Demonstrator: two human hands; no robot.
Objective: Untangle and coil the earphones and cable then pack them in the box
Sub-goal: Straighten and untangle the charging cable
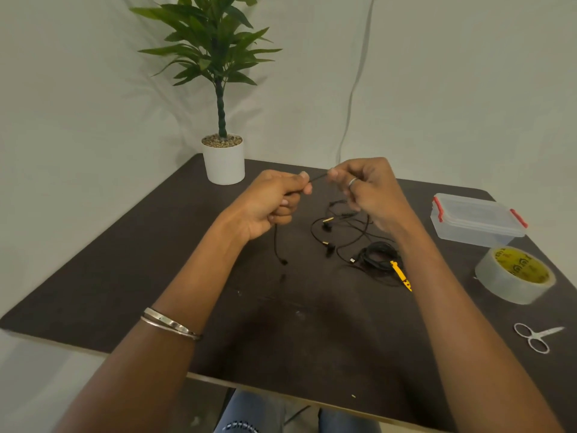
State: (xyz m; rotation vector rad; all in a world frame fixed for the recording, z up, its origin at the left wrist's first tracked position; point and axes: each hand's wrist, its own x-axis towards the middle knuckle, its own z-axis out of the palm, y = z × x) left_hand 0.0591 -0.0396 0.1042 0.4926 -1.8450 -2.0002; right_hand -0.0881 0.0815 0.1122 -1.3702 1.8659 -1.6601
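Dark table (156,276); left hand (274,198) and right hand (368,189) are pinching taut earphones (337,232) wire between curled fingers (304,176), raising it to free tangles.

Tape roll (515,274) and scissors (535,336) flank the box (474,220).

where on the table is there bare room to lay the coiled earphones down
Bare tabletop left of the left hand, in front of the plant pot. Crowded on the right: tangled cables, box, tape roll, scissors.
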